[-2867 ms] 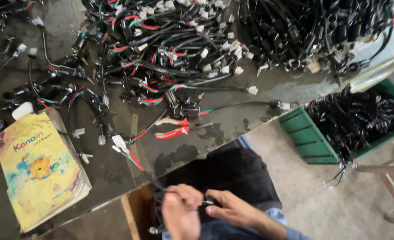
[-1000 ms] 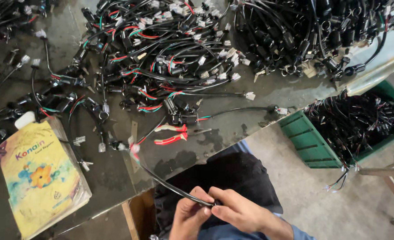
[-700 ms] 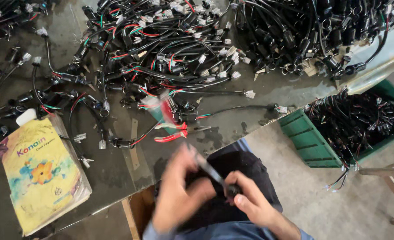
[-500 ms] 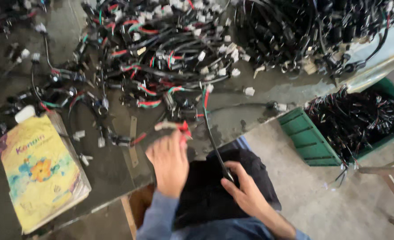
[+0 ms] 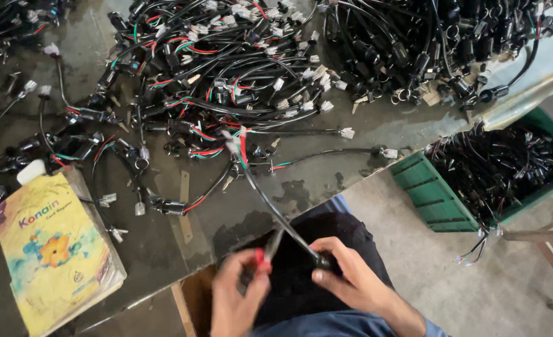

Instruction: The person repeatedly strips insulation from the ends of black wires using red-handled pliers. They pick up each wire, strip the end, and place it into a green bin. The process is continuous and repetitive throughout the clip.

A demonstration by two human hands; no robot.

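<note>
**Hands at the bench edge**

Right hand (image 5: 351, 284) pinches the dark end of a black cable (image 5: 276, 212) that slants up onto the worktable (image 5: 326, 187). Blurred, the left hand (image 5: 239, 299) grips red-handled cutters (image 5: 265, 254) just beside it, below the heap of wire harnesses (image 5: 226, 68).

Bare table (image 5: 326, 181) lies beyond the hands (image 5: 301, 287), hemmed by wire harnesses (image 5: 214, 75) and a yellow book (image 5: 52, 249).
</note>
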